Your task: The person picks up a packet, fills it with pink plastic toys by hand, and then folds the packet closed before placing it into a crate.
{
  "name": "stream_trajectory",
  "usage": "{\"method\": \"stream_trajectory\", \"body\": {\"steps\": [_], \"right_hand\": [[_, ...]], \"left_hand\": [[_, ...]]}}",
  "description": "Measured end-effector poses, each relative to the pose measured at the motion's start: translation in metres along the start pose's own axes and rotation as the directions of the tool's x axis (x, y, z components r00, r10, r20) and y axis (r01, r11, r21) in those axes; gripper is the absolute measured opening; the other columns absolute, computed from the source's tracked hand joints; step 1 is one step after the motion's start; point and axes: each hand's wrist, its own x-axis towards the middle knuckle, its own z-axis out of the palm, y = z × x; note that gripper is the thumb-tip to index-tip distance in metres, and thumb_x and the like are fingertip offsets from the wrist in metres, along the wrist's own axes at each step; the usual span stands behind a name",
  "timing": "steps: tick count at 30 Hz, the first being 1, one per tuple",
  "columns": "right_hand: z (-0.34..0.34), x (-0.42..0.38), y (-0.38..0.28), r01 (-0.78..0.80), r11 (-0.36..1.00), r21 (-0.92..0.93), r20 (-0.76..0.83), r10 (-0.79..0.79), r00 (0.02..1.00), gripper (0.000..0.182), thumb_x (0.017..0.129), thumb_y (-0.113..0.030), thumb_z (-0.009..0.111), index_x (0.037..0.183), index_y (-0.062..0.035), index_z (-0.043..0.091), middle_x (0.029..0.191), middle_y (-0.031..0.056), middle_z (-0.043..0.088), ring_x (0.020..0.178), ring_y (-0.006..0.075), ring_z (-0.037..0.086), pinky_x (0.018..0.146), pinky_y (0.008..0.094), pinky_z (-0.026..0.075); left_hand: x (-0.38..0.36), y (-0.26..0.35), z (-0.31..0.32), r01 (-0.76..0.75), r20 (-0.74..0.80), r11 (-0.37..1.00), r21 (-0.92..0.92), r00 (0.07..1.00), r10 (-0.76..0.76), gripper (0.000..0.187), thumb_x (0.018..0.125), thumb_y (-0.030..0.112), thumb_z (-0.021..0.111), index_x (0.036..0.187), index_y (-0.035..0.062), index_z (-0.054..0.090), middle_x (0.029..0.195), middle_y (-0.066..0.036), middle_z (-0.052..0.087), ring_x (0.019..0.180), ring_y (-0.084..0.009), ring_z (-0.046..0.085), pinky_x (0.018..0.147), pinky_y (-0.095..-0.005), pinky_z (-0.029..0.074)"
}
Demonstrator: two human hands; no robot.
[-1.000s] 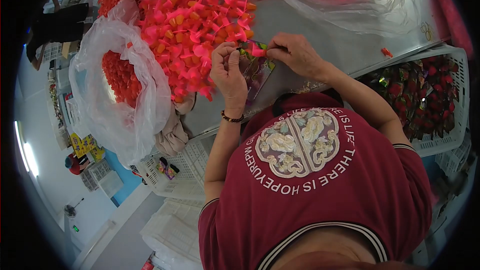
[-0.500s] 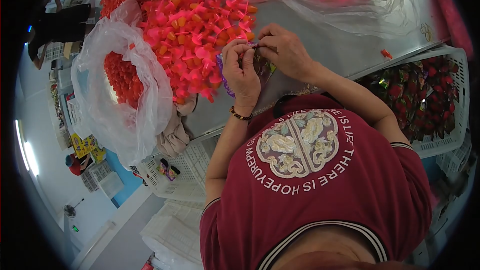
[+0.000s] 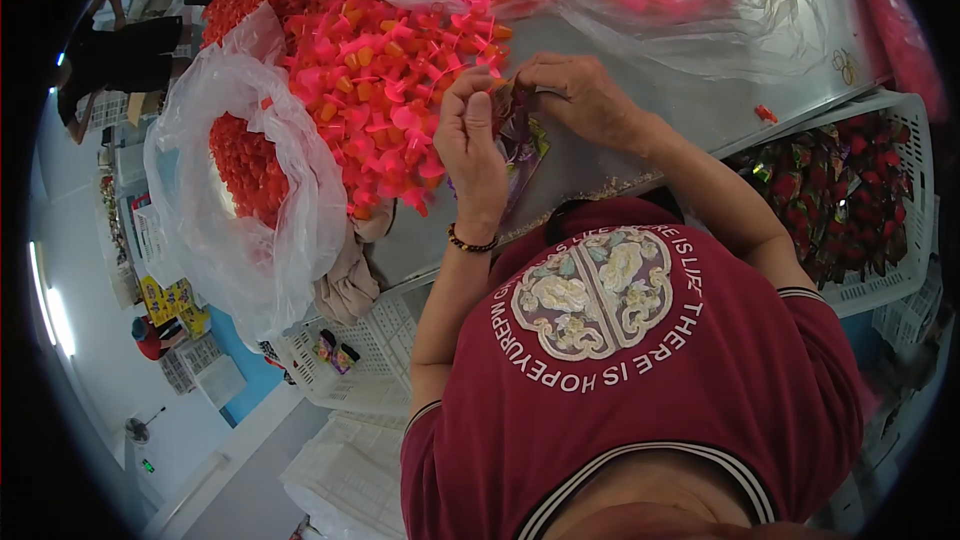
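My left hand (image 3: 470, 155), with a beaded bracelet at the wrist, pinches the upper end of a shiny purple and green plastic packet (image 3: 522, 155). Close on its right, my right hand (image 3: 588, 100) has bent fingers closed on the same end of the packet. The packet hangs between both hands over the metal table (image 3: 640, 130). Just left of my left hand spreads a big heap of pink and orange plastic pieces (image 3: 385, 90). What the fingertips pinch exactly is too small to tell.
An open clear bag (image 3: 300, 270) of red pieces stands left. At right, a white crate (image 3: 915, 230) holds dark-red wrapped items. Plastic sheeting (image 3: 690, 35), a small red piece (image 3: 765, 114) and rubber bands (image 3: 845, 67) lie on the table. Another person (image 3: 125, 50) stands far left.
My hands have shifted slightly, and the left fingers are more upright. The packet shows more between the hands and reaches lower, with its purple part less hidden on the right.
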Motion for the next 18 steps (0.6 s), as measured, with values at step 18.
{"method": "stream_trajectory", "body": {"steps": [18], "right_hand": [[-0.028,-0.001,-0.011,0.258,0.950,-0.175,0.047,-0.254,0.966,0.021,0.072,0.006,0.067,0.092,-0.0018,0.062,0.109,0.0102,0.059,0.097,0.0271,0.059,0.081,0.0342,0.051]], "left_hand": [[0.000,-0.008,-0.008,0.236,0.069,0.965,-0.111,0.971,-0.230,0.011,0.096,0.010,0.052,0.089,0.0027,0.056,0.080,0.005,0.051,0.073,-0.0029,0.043,0.066,-0.0182,0.037]]}}
